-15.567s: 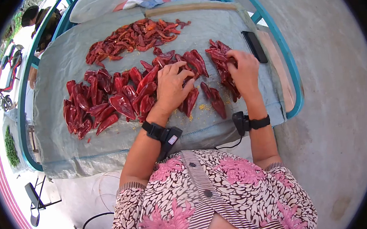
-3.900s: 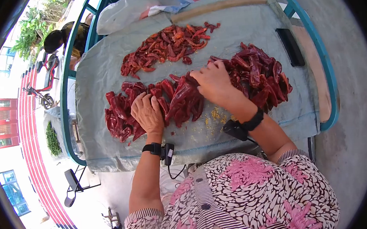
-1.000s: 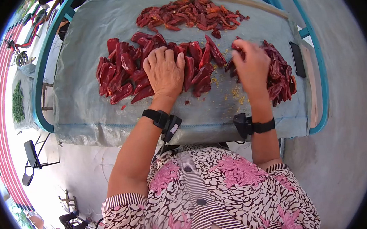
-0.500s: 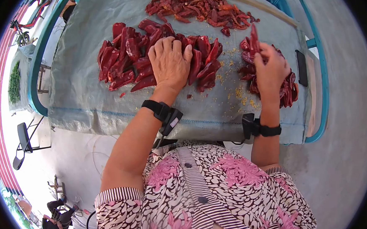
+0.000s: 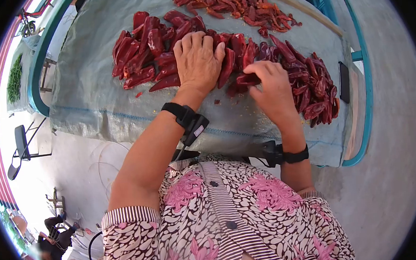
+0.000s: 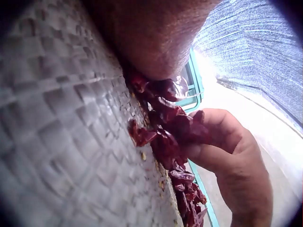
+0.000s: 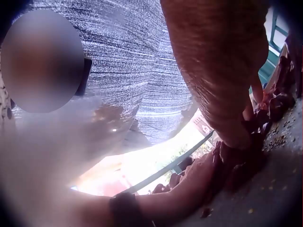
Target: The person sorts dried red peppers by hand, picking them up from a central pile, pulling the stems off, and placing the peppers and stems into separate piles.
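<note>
Dried red chili peppers lie in a left pile point(image 5: 137, 55) and a right pile point(image 5: 317, 87) on the grey woven sheet point(image 5: 96, 101). My left hand point(image 5: 197, 64) rests on the right part of the left pile, fingers spread over the peppers. At that pile's right end, my right hand point(image 5: 273, 89) pinches a dark red chili pepper point(image 5: 247, 79) between thumb and fingers. The left wrist view shows this grip from the side, with the pinched pepper point(image 6: 191, 128) close over other peppers. My right palm is hidden in the head view.
Smaller, shrivelled chili pieces point(image 5: 238, 4) form a heap at the back. A black phone point(image 5: 344, 82) lies by the right edge. Blue-green rails point(image 5: 369, 96) frame the table. Yellow seeds are scattered on the sheet. Another person point(image 5: 55, 242) is at lower left.
My right hand has let go of a raised pepper over the right pile and moved left to pinch another. Since the oldest frame, the right pile has grown. My left hand stays on the left pile.
</note>
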The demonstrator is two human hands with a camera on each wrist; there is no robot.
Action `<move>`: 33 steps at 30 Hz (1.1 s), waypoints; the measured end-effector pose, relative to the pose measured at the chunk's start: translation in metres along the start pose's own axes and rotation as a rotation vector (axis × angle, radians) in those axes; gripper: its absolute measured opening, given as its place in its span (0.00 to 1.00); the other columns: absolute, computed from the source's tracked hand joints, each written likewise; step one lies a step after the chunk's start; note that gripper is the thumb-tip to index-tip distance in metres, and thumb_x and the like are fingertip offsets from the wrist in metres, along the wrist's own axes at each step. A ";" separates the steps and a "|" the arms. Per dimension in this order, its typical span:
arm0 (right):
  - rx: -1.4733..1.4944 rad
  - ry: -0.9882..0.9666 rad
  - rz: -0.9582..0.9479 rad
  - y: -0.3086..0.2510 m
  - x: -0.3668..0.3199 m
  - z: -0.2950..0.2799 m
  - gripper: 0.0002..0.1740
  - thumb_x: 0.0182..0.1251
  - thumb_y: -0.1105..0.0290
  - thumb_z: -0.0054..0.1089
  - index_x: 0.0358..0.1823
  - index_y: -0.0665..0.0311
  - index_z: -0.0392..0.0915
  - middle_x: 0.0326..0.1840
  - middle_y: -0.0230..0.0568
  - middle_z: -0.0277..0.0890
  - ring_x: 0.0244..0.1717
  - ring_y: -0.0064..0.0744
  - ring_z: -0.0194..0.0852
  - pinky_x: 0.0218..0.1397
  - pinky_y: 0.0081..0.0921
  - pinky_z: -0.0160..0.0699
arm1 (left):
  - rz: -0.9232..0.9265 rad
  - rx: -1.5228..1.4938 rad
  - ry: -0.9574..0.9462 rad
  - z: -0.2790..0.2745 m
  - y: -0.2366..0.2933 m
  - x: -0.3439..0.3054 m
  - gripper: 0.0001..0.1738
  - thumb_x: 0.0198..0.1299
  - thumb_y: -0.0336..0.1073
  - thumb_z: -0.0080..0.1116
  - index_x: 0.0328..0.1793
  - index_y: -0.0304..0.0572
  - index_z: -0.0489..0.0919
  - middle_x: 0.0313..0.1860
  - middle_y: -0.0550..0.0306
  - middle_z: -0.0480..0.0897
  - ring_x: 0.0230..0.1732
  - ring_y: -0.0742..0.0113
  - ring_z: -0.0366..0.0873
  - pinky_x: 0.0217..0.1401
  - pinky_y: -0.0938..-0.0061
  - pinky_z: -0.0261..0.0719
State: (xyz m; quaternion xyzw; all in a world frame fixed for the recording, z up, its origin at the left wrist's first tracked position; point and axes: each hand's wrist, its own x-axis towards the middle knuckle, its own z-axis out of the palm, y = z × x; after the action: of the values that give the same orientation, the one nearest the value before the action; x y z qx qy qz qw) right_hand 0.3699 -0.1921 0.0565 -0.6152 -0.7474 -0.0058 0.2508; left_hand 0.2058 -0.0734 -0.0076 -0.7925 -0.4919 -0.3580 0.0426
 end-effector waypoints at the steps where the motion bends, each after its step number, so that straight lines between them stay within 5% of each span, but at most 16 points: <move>1: -0.027 -0.004 0.010 0.000 -0.001 -0.008 0.21 0.52 0.77 0.68 0.51 0.56 0.80 0.50 0.38 0.80 0.57 0.47 0.75 0.63 0.44 0.73 | 0.002 -0.002 0.003 0.000 0.000 0.000 0.19 0.74 0.53 0.55 0.52 0.47 0.83 0.60 0.59 0.80 0.68 0.56 0.71 0.74 0.55 0.61; 12: 0.011 0.063 0.339 0.038 -0.020 -0.033 0.19 0.62 0.65 0.75 0.52 0.59 0.80 0.45 0.40 0.83 0.45 0.42 0.81 0.47 0.37 0.79 | -0.007 0.010 -0.015 -0.001 0.002 0.001 0.19 0.74 0.53 0.54 0.53 0.47 0.84 0.61 0.59 0.79 0.68 0.55 0.71 0.73 0.55 0.61; 15: 0.066 -0.005 0.597 0.039 -0.021 -0.046 0.20 0.63 0.62 0.75 0.54 0.58 0.81 0.40 0.39 0.83 0.40 0.39 0.81 0.46 0.35 0.79 | -0.005 0.009 -0.014 -0.002 0.002 0.001 0.20 0.75 0.53 0.54 0.53 0.46 0.84 0.61 0.58 0.79 0.68 0.55 0.71 0.73 0.55 0.61; 16: 0.037 0.042 0.522 0.044 -0.024 -0.046 0.19 0.64 0.63 0.75 0.53 0.58 0.82 0.34 0.37 0.80 0.34 0.35 0.77 0.43 0.34 0.77 | -0.005 0.009 -0.008 -0.003 0.002 0.002 0.20 0.75 0.53 0.54 0.53 0.46 0.83 0.61 0.58 0.79 0.68 0.55 0.71 0.73 0.55 0.61; 25: 0.085 -0.050 0.507 0.044 -0.018 -0.069 0.15 0.67 0.64 0.74 0.51 0.60 0.84 0.31 0.35 0.72 0.31 0.27 0.67 0.37 0.28 0.70 | -0.011 -0.007 -0.015 -0.005 0.004 0.002 0.20 0.74 0.53 0.55 0.53 0.46 0.84 0.61 0.58 0.79 0.68 0.55 0.71 0.73 0.55 0.62; 28: 0.094 -0.044 0.564 0.053 -0.016 -0.071 0.14 0.68 0.64 0.73 0.52 0.60 0.84 0.32 0.37 0.75 0.30 0.30 0.71 0.37 0.29 0.72 | -0.016 -0.006 -0.028 -0.006 0.006 0.003 0.19 0.74 0.53 0.55 0.53 0.46 0.84 0.61 0.58 0.80 0.68 0.55 0.71 0.73 0.56 0.62; 33: -0.176 0.079 0.189 0.057 -0.004 -0.065 0.18 0.63 0.69 0.73 0.55 0.54 0.85 0.51 0.40 0.81 0.51 0.42 0.79 0.57 0.39 0.75 | -0.020 -0.013 -0.034 -0.008 0.008 0.004 0.19 0.73 0.52 0.56 0.53 0.45 0.83 0.61 0.58 0.80 0.68 0.55 0.71 0.73 0.56 0.62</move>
State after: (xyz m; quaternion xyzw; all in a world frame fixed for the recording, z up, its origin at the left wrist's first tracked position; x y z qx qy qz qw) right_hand 0.4467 -0.2026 0.0952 -0.7017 -0.6722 -0.0719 0.2248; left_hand 0.2087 -0.0780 0.0027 -0.7937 -0.4983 -0.3480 0.0256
